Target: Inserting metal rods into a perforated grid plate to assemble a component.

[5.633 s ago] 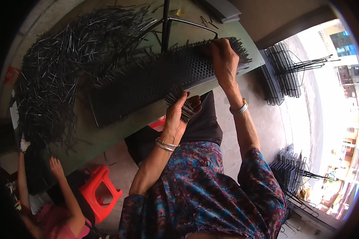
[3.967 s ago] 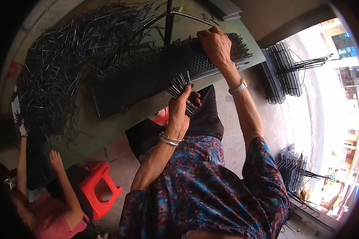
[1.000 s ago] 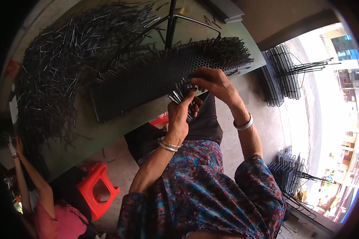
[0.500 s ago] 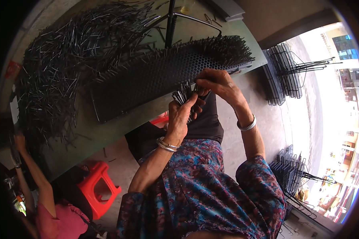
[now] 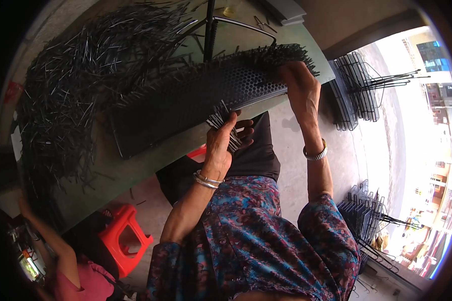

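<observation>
A bundle of thin dark strips [image 5: 217,119] is gripped in my left hand [image 5: 220,145], just off the front edge of a long black perforated panel [image 5: 186,95]. The strips fan out above my thumb. My right hand [image 5: 301,88] reaches over the panel's right end, fingers curled down at the holes. Its fingertips are in shadow, and whatever they pinch is hidden. Short black strips [image 5: 286,52] stand upright, densely packed, in the holes near that hand. More stand along the far edge, while rows of holes in the middle show bare.
A large heap of loose black strips [image 5: 70,90] covers the table's left part. A black metal frame [image 5: 209,35] rises behind the panel. Below the table stands a red stool [image 5: 125,241]. Another person in a pink top [image 5: 85,281] works at lower left. Wire racks [image 5: 356,90] stand right.
My right hand has moved from beside the left hand, up and right to the panel's right end. My left hand has shifted slightly left, still holding the strips. The other person's arm has moved.
</observation>
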Motion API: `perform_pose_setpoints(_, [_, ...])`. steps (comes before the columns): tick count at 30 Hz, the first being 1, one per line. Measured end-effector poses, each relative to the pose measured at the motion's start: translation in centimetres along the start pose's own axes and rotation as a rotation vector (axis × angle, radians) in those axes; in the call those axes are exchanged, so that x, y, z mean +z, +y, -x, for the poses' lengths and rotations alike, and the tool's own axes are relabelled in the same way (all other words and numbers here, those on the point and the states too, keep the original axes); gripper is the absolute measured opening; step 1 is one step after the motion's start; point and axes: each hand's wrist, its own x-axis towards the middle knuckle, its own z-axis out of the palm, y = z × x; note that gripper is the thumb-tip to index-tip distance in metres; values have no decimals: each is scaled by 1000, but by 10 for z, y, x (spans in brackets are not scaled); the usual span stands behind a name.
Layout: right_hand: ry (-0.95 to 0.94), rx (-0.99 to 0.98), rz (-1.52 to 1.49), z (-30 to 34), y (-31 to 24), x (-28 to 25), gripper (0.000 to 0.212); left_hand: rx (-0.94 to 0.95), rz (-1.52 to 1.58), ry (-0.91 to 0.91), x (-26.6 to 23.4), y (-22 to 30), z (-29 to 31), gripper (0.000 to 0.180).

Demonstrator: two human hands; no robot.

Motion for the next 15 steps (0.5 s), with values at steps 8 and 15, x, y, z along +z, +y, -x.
perform_pose_setpoints(8, [194, -212, 79, -27, 29, 16, 9, -90, 197, -48, -9, -15, -12, 21])
perform_pose_setpoints(15, [114, -167, 114, -32, 33, 14, 15, -85, 261, -83, -13, -19, -14, 22])
